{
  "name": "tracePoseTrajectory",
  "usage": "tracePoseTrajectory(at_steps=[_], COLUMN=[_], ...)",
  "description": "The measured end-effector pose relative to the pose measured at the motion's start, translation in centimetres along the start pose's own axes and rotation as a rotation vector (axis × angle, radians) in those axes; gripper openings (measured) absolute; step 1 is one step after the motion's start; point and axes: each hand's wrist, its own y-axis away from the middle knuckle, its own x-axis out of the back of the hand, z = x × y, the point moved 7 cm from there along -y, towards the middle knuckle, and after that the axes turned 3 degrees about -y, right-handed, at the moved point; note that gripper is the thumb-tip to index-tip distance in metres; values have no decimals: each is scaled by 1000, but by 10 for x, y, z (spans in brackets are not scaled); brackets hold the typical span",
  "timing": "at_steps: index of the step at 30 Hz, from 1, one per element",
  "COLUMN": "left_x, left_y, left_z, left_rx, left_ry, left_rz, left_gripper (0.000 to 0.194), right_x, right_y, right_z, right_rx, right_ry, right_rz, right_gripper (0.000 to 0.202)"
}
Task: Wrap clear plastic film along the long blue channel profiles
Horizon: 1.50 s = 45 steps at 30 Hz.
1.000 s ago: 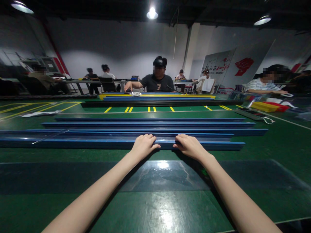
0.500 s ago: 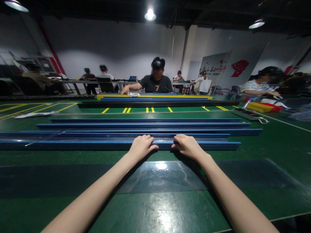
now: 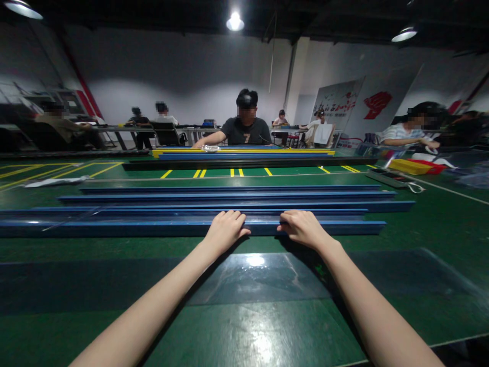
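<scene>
My left hand (image 3: pixel 226 230) is closed over the front wall of a long blue channel strip (image 3: pixel 263 229), its thumb on the near side. Some way to the right, my right hand (image 3: pixel 303 230) curls over the same wall, fingers bent to the inside. The strip lies lengthwise across the table, and a thin clear film (image 3: pixel 72 218) shows on its left part. Behind it, more blue strips (image 3: pixel 191 197) lie roughly parallel. Under my forearms, a flat clear plastic sheet (image 3: pixel 248 285) is spread on the green tabletop (image 3: pixel 244 331).
Farther back lie a black bar (image 3: pixel 244 164) and yellow strips (image 3: pixel 290 152). A person (image 3: pixel 246 130) sits opposite, one arm stretched toward them. A grey power strip (image 3: pixel 391 180) and a yellow tray (image 3: pixel 408 166) are at right, near another person (image 3: pixel 412 130).
My right hand has shifted to the right, widening the gap between my hands. The front blue channel strip has slid slightly right. The left hand has moved only a little.
</scene>
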Motion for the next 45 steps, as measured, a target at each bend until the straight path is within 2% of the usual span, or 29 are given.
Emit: tracePoseTrajectory(at_steps=[6,45], left_x=[-1,-4], left_y=[-1,-1], left_z=[0,0], left_rx=[0,-22], left_ry=[14,27], left_rz=[2,1], left_gripper=[25,23], right_x=[-1,-1], right_y=[4,5], right_z=[14,17], right_rx=[-63,-89], right_ry=[14,-13], right_rz=[-28,14], right_gripper=[19,19])
